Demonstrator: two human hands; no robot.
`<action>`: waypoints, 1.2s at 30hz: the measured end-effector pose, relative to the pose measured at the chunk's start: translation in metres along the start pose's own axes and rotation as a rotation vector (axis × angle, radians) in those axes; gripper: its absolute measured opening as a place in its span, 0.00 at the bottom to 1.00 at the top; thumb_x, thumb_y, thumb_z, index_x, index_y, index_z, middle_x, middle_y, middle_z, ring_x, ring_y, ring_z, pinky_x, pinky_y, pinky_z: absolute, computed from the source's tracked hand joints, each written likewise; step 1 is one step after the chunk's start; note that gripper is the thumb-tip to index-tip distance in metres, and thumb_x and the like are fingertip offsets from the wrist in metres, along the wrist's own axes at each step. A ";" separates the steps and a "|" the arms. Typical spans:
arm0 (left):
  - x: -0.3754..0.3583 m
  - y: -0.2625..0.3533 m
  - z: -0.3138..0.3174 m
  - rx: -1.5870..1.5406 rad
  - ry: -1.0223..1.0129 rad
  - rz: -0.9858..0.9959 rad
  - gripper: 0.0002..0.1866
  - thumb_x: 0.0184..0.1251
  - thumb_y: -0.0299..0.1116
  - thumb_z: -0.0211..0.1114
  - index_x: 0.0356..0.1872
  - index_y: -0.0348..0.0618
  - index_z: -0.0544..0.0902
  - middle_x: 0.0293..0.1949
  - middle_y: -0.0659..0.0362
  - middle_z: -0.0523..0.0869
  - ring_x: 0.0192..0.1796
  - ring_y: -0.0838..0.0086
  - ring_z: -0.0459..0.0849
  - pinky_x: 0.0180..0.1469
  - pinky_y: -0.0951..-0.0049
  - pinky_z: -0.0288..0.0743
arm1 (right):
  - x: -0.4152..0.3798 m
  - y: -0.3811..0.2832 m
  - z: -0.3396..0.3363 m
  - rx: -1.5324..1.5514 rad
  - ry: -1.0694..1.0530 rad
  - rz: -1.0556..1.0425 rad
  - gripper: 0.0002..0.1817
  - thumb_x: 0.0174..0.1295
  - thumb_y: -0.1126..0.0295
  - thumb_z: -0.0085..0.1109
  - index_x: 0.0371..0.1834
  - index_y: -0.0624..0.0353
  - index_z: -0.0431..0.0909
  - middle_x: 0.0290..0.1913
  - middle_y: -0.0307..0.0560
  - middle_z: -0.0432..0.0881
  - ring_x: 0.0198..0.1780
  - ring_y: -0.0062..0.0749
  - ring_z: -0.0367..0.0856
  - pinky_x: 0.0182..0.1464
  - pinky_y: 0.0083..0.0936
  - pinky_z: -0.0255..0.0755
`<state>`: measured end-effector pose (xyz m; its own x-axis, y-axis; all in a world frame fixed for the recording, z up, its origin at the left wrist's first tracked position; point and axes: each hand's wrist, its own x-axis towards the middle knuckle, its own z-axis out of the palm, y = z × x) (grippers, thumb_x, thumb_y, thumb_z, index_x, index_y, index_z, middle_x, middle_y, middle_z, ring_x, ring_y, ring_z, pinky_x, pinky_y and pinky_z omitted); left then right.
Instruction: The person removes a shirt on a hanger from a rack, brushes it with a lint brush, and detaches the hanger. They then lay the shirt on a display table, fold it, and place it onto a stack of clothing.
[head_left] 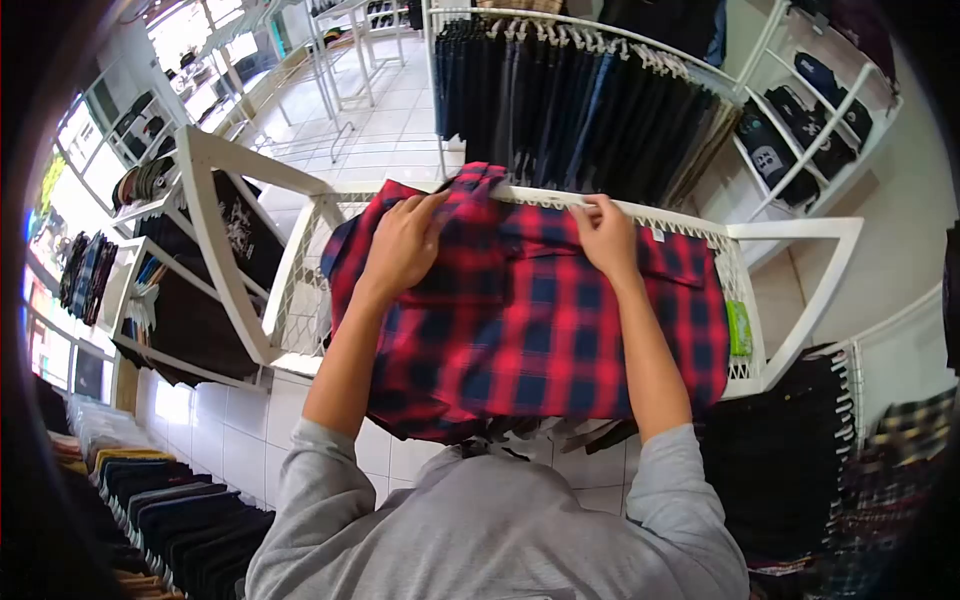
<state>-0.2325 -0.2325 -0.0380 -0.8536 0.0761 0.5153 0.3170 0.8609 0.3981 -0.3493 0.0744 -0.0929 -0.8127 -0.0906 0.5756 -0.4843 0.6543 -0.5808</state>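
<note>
A red and navy plaid shirt (540, 340) lies spread across a white mesh-topped rack, its near edge hanging over the front. My left hand (402, 245) is closed on the cloth at the left, beside a raised, bunched fold near the collar. Further right, my right hand (607, 238) pinches the shirt along its far edge, fingers bent together. Part of the fabric on the left is folded over the rest. The fingertips of both hands are partly hidden.
The white metal rack (845, 240) has raised side frames. Behind it hangs a row of dark trousers (540, 100). Caps (770, 165) sit on shelves at right. A small green packet (738, 328) lies on the mesh. More hanging clothes (190, 510) stand at lower left.
</note>
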 end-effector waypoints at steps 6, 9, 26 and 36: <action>-0.053 -0.072 -0.002 -0.016 0.005 -0.308 0.22 0.78 0.45 0.58 0.63 0.42 0.80 0.55 0.46 0.86 0.59 0.49 0.82 0.63 0.55 0.74 | 0.049 -0.066 0.107 0.055 -0.235 0.217 0.24 0.60 0.48 0.71 0.48 0.57 0.85 0.47 0.63 0.88 0.52 0.55 0.87 0.54 0.43 0.79; -0.073 -0.088 0.021 -0.177 0.110 -0.416 0.25 0.76 0.52 0.59 0.60 0.42 0.83 0.53 0.48 0.86 0.61 0.51 0.80 0.64 0.56 0.71 | 0.059 -0.075 0.149 -0.146 -0.152 0.315 0.26 0.59 0.49 0.73 0.52 0.57 0.86 0.43 0.56 0.90 0.46 0.50 0.89 0.53 0.40 0.80; -0.023 -0.162 0.067 -0.924 0.063 -0.772 0.15 0.69 0.41 0.63 0.37 0.37 0.80 0.35 0.56 0.89 0.37 0.66 0.87 0.42 0.68 0.79 | -0.103 -0.111 -0.053 0.282 0.196 0.207 0.16 0.68 0.70 0.65 0.56 0.61 0.75 0.32 0.43 0.79 0.29 0.29 0.80 0.31 0.29 0.73; -0.062 -0.032 -0.024 -0.132 0.138 -0.181 0.23 0.77 0.50 0.59 0.48 0.36 0.85 0.68 0.42 0.77 0.70 0.46 0.74 0.70 0.55 0.68 | -0.094 -0.038 -0.088 -0.364 0.046 0.238 0.26 0.62 0.45 0.68 0.46 0.57 0.80 0.40 0.58 0.87 0.46 0.58 0.86 0.48 0.50 0.76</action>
<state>-0.1794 -0.2766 -0.0646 -0.8398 -0.1505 0.5216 0.2228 0.7807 0.5839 -0.2259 0.1244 -0.0740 -0.8686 0.1232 0.4800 -0.1327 0.8754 -0.4648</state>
